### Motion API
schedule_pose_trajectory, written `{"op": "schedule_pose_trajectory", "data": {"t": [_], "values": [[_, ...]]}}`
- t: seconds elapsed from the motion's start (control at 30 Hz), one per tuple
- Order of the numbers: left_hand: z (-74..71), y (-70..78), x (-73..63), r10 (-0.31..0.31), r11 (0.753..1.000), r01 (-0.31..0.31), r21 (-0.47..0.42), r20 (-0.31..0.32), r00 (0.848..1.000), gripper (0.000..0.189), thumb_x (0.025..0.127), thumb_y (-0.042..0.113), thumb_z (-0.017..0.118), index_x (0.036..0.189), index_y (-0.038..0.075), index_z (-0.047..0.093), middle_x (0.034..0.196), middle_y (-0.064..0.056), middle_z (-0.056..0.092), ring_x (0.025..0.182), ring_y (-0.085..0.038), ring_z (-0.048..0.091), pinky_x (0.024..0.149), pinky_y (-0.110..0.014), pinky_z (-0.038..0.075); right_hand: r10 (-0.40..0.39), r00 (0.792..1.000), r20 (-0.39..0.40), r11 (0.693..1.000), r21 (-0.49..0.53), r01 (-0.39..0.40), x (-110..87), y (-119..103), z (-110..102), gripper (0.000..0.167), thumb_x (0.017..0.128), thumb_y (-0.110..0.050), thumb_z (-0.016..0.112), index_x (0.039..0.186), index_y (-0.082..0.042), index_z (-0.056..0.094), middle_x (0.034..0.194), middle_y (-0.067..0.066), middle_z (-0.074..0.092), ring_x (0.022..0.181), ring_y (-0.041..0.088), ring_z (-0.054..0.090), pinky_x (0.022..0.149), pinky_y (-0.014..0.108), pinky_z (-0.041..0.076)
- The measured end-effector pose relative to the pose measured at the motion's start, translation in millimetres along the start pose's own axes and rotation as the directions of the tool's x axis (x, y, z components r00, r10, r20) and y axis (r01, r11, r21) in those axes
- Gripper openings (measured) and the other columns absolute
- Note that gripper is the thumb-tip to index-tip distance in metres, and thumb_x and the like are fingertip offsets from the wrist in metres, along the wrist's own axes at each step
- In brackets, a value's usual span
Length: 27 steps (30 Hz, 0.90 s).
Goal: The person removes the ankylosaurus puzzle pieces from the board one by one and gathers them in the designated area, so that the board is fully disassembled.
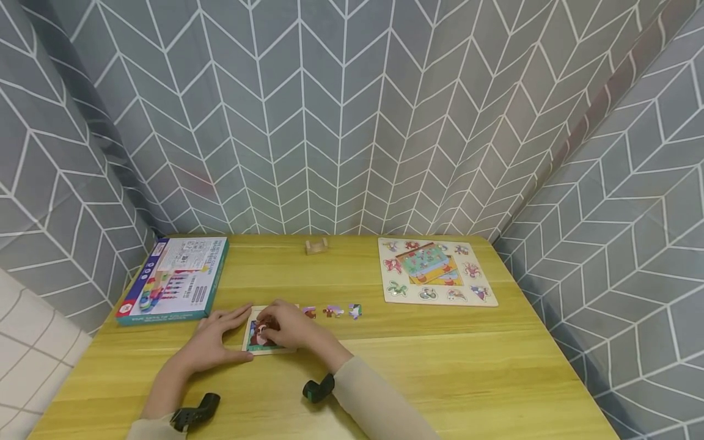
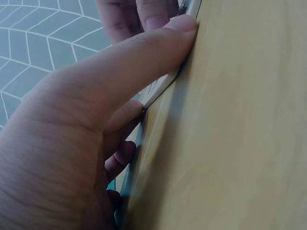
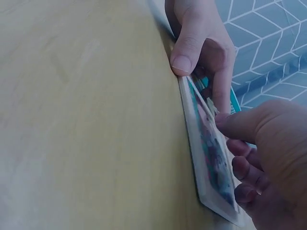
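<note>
A small jigsaw puzzle board [image 1: 250,352] with a pale wooden rim lies on the table, a dark, colourful picture partly covering its inside. My left hand [image 1: 211,343] holds its left side, thumb at the near corner and forefinger at the far corner. In the left wrist view the thumb [image 2: 139,57] lies along the rim. Over the picture, my right hand [image 1: 291,327] pinches a puzzle piece [image 1: 262,330] between thumb and fingers; much of the piece is hidden. Loose puzzle pieces [image 1: 333,311] lie in a row just right of the board.
A flat printed box [image 1: 214,278] lies at the table's left. At the back stands a small wooden block [image 1: 316,246]. To the right, a white picture board [image 1: 393,290] carries colourful cards [image 1: 426,260]. A patterned grey curtain [image 1: 341,122] rises behind the table.
</note>
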<state>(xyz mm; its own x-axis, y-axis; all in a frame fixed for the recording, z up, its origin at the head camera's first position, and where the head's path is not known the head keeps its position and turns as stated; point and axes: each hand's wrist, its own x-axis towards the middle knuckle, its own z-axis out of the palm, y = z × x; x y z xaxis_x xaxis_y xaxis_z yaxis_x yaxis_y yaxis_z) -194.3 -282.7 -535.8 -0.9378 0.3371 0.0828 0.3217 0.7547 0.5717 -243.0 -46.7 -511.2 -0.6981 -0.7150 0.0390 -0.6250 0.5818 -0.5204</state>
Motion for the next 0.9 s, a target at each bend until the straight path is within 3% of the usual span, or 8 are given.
{"op": "schedule_pose_trajectory", "data": {"t": [0.27, 0.43, 0.57, 0.7, 0.9], "values": [[-0.2, 1.7, 0.3, -0.008, 1.0, 0.008, 0.013, -0.008, 1.0, 0.106, 0.076, 0.059, 0.091, 0.161, 0.014, 0.048, 0.156, -0.015, 0.055, 0.13, -0.037, 0.046, 0.096, -0.055, 0.032, 0.046, 0.995, -0.083, 0.994, 0.103, -0.038, -11.3, 1.1, -16.8, 0.03, 0.105, -0.019, 0.068, 0.134, -0.01, 0.071, 0.132, 0.005, 0.065, 0.107, 0.01, 0.062, 0.09, 0.02, 0.051], [0.8, 2.3, 1.1, 0.002, 1.0, -0.002, 0.014, -0.014, 1.0, 0.106, 0.074, 0.058, 0.092, 0.16, 0.012, 0.049, 0.159, -0.014, 0.053, 0.129, -0.037, 0.046, 0.096, -0.055, 0.031, 0.08, 0.984, -0.157, 0.985, 0.165, -0.054, -34.4, 17.6, -30.9, 0.03, 0.105, -0.02, 0.069, 0.133, -0.011, 0.071, 0.13, 0.004, 0.066, 0.103, 0.012, 0.061, 0.083, 0.021, 0.052], [1.9, 0.1, 1.5, -0.006, 1.0, 0.006, 0.01, 0.004, 1.0, 0.108, 0.075, 0.06, 0.091, 0.161, 0.012, 0.048, 0.163, -0.013, 0.048, 0.133, -0.039, 0.044, 0.099, -0.057, 0.029, 0.122, 0.963, -0.241, 0.978, 0.192, -0.076, -59.2, 37.9, -36.7, 0.027, 0.102, -0.016, 0.071, 0.129, -0.009, 0.072, 0.125, 0.004, 0.068, 0.096, 0.011, 0.06, 0.082, 0.024, 0.052], [1.5, -1.2, 1.4, -0.012, 1.0, 0.012, 0.009, 0.011, 1.0, 0.108, 0.075, 0.06, 0.091, 0.162, 0.013, 0.047, 0.163, -0.013, 0.048, 0.134, -0.039, 0.043, 0.101, -0.061, 0.029, 0.169, 0.943, -0.287, 0.971, 0.21, -0.11, -83.0, 52.8, -37.0, 0.028, 0.101, -0.013, 0.073, 0.127, -0.006, 0.072, 0.12, 0.006, 0.069, 0.1, 0.017, 0.063, 0.09, 0.032, 0.053], [-0.9, 0.0, 1.1, -0.012, 1.0, 0.012, -0.008, 0.013, 1.0, 0.108, 0.075, 0.061, 0.09, 0.161, 0.013, 0.047, 0.164, -0.013, 0.047, 0.134, -0.039, 0.043, 0.101, -0.063, 0.028, 0.206, 0.943, -0.261, 0.965, 0.216, -0.151, -104.9, 55.1, -30.7, 0.027, 0.1, -0.013, 0.074, 0.126, -0.005, 0.073, 0.131, 0.011, 0.068, 0.124, 0.028, 0.063, 0.111, 0.045, 0.048]]}}
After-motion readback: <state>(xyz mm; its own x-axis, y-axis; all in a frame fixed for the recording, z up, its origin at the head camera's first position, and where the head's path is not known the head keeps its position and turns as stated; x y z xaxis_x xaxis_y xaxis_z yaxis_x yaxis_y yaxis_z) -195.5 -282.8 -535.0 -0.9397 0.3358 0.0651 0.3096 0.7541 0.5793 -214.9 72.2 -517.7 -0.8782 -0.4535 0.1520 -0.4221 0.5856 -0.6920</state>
